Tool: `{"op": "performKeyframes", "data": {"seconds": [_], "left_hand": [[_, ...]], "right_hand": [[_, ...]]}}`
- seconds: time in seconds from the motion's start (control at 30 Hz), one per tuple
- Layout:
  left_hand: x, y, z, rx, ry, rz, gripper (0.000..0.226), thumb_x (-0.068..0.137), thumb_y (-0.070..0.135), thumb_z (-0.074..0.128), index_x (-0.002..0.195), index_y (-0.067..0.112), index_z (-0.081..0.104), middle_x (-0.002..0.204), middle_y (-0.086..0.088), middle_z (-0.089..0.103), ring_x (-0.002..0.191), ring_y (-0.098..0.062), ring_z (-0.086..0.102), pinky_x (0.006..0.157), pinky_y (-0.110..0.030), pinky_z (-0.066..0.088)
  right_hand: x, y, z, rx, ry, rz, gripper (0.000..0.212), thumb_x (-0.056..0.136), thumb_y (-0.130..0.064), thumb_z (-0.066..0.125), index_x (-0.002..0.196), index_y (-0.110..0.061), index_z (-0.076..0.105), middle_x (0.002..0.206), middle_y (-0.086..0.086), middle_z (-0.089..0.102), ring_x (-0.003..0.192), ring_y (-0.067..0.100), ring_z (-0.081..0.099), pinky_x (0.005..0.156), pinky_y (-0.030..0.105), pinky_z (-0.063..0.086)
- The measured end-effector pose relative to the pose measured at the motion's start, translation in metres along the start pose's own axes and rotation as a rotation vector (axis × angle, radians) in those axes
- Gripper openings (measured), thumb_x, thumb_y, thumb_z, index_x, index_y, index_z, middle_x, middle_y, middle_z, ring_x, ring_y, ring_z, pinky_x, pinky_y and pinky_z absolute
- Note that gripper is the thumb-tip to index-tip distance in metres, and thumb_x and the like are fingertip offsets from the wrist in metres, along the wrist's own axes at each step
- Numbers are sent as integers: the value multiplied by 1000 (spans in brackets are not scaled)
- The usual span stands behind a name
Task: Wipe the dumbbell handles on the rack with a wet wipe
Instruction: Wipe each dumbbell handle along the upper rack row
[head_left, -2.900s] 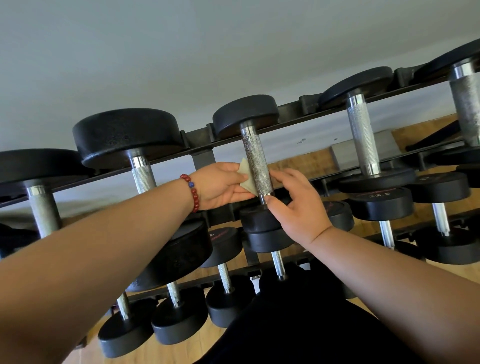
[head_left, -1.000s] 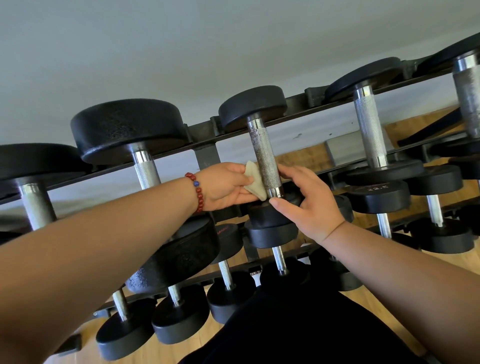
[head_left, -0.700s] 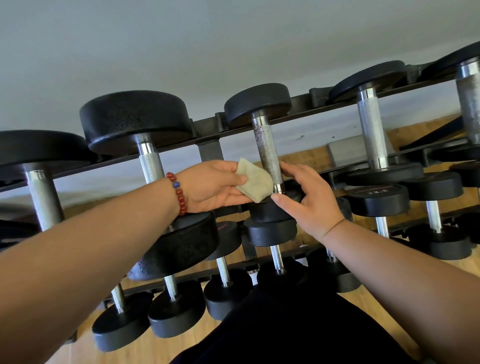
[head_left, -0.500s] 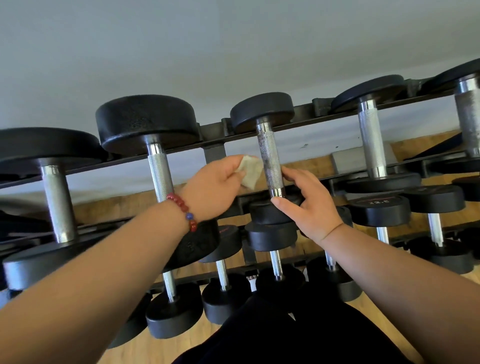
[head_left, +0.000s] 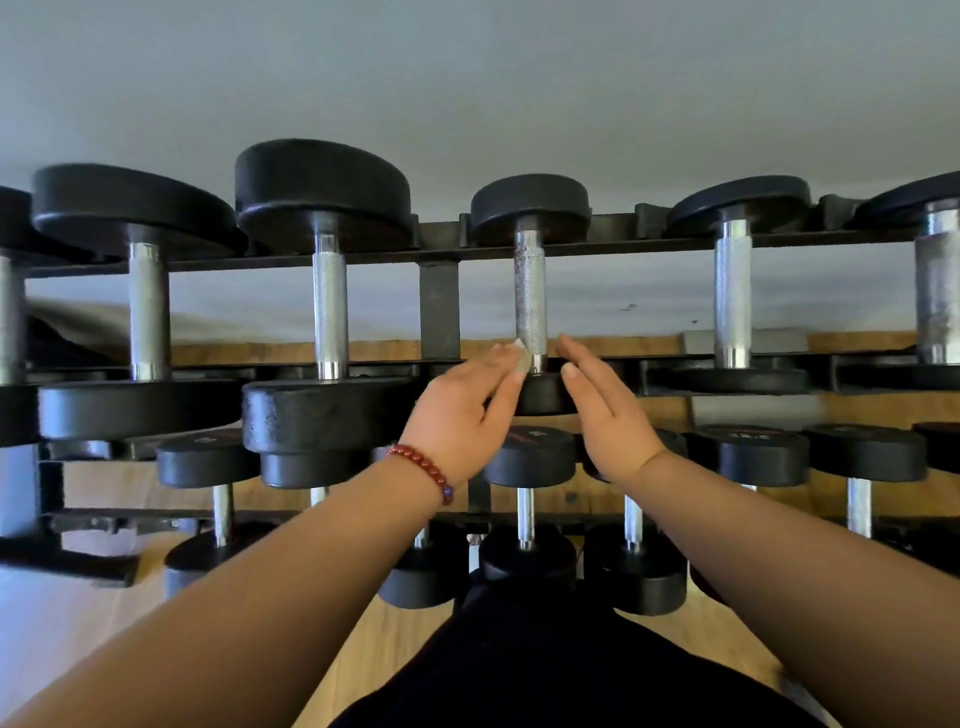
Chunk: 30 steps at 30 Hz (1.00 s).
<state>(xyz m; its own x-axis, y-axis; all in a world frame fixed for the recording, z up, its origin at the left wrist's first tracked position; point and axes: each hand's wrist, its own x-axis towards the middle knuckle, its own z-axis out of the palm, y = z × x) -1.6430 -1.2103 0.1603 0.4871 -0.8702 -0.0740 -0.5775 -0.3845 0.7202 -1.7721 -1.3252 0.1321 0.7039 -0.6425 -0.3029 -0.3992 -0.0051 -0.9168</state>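
A black dumbbell with a knurled steel handle (head_left: 530, 301) lies across the top tier of the rack (head_left: 439, 291), in the middle of the view. My left hand (head_left: 462, 415), with a red bead bracelet at the wrist, pinches a small pale wet wipe (head_left: 519, 356) against the lower left of that handle. Only a corner of the wipe shows past my fingers. My right hand (head_left: 605, 410) is just right of the handle's lower end with its fingers straight, over the near weight head. Whether it touches the handle I cannot tell.
More dumbbells with steel handles lie on the top tier to the left (head_left: 330, 306) and right (head_left: 732, 296). Smaller dumbbells (head_left: 524, 514) fill the lower tiers. A grey wall is behind, a wooden floor (head_left: 104, 618) below, and my dark clothing at the bottom.
The view has swung so the rack looks level. My left hand has slid the wipe down to the handle's lower end. My right hand's fingers have straightened beside the handle.
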Motion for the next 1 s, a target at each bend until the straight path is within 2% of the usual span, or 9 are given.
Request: {"op": "performKeyframes", "data": {"seconds": [0.2, 0.27, 0.37, 0.47, 0.6, 0.7, 0.83, 0.93, 1.0], "left_hand": [[-18, -12, 19, 238, 159, 243, 46, 105, 27, 32, 138, -1, 48, 143, -14, 49, 136, -12, 35, 114, -15, 17], [-13, -11, 15, 316, 128, 291, 46, 103, 27, 34, 136, -2, 50, 141, -16, 51, 134, -16, 41, 111, -24, 31], [-15, 1, 10, 152, 42, 156, 51, 102, 35, 31, 147, 11, 36, 150, -5, 41, 137, -4, 31, 113, -22, 29], [-15, 2, 9, -67, 138, -27, 48, 102, 20, 41, 150, 20, 32, 141, 7, 48, 127, 3, 41, 105, -11, 35], [-12, -2, 8, -228, 179, -149, 46, 97, 14, 54, 142, 16, 45, 145, 14, 32, 129, 0, 41, 102, -14, 41], [-15, -11, 9, -309, 121, -203, 40, 98, 15, 53, 138, 18, 51, 142, 7, 44, 129, -7, 44, 106, -33, 45], [-19, -17, 6, -453, 98, -296, 40, 101, 16, 45, 141, 19, 49, 137, 3, 53, 126, -10, 51, 106, -41, 45], [-17, -15, 3, -506, 83, -326, 39, 102, 20, 43, 141, 23, 48, 140, 6, 52, 127, -6, 49, 108, -36, 43], [-17, -15, 1, -537, 53, -314, 38, 103, 20, 42, 140, 27, 47, 140, 10, 51, 122, 3, 50, 104, -21, 43]], "right_hand": [[0, 0, -6, -61, -60, -12, 49, 104, -37, 32, 151, -27, 28, 155, -9, 30, 141, 3, 24, 114, 22, 17], [1, -1, -5, -58, -61, -20, 49, 104, -36, 32, 151, -26, 28, 155, -9, 30, 139, 2, 25, 114, 23, 18], [1, 0, -5, -58, -64, -29, 49, 103, -37, 33, 151, -27, 27, 156, -9, 29, 139, 1, 23, 117, 27, 18], [0, -1, -7, -100, -25, -93, 49, 103, -37, 38, 150, -30, 26, 155, -9, 28, 143, 4, 22, 119, 33, 19], [0, -14, -7, -326, 3, -422, 50, 98, -40, 43, 146, -29, 35, 150, -10, 35, 141, 1, 24, 115, 16, 17], [6, -17, -1, -513, -60, -590, 47, 97, -37, 41, 138, -17, 52, 145, -1, 46, 135, 5, 34, 111, 10, 16], [6, -10, 5, -657, 0, -679, 42, 94, -34, 47, 125, -11, 63, 130, 3, 59, 121, 18, 50, 107, 29, 33], [5, -12, 8, -650, 70, -704, 35, 93, -28, 49, 114, -7, 68, 120, 5, 63, 113, 21, 55, 104, 20, 32], [2, -16, 9, -680, 98, -737, 29, 92, -24, 52, 107, -5, 69, 119, 7, 63, 113, 23, 55, 103, 19, 33]]}}
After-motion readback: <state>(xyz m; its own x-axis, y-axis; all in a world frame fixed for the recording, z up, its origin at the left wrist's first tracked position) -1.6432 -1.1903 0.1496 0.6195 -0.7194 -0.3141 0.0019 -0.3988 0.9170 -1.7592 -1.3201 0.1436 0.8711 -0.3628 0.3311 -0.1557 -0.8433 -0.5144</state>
